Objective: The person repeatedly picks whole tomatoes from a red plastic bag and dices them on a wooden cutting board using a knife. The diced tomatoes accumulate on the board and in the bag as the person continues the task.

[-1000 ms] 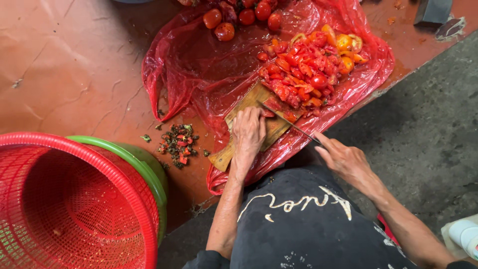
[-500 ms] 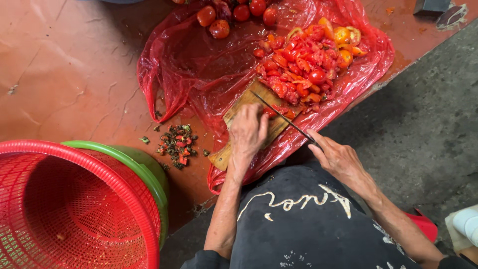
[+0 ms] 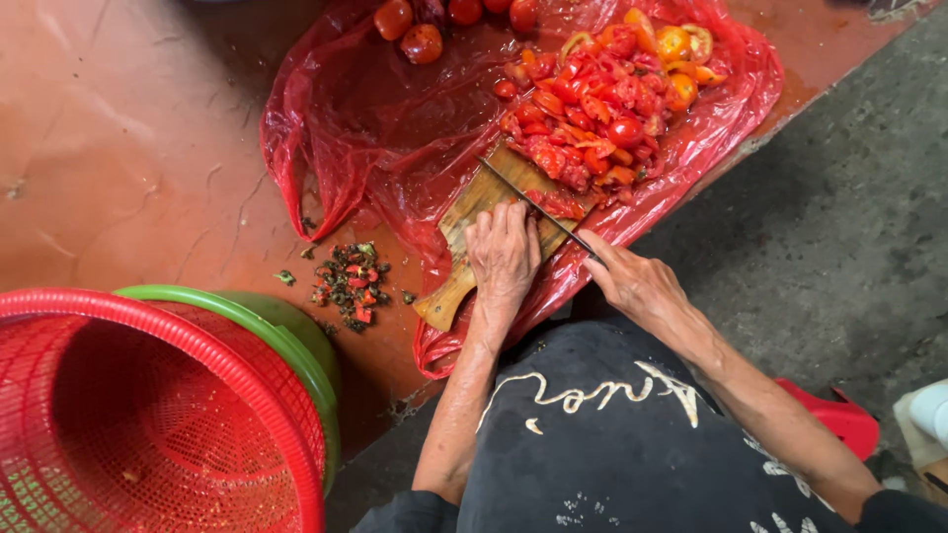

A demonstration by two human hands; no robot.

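Note:
My left hand (image 3: 504, 259) rests flat on a wooden cutting board (image 3: 474, 222) that lies on a red plastic sheet (image 3: 365, 118) on the floor. My right hand (image 3: 634, 283) grips a knife (image 3: 538, 209), its thin blade lying across the board just beyond my left fingers. A heap of chopped tomato pieces (image 3: 602, 109) sits at the board's far end. Whole tomatoes (image 3: 423, 41) lie at the sheet's top edge.
A red mesh basket (image 3: 148, 424) nests in a green bowl (image 3: 296, 341) at lower left. A small pile of stem scraps (image 3: 351, 284) lies on the reddish floor beside the board. Grey concrete (image 3: 839, 227) is on the right, with a red stool (image 3: 839, 415) under me.
My left hand has slid slightly along the board. The knife has swung further across the board, above my left fingers. The camera has shifted a little.

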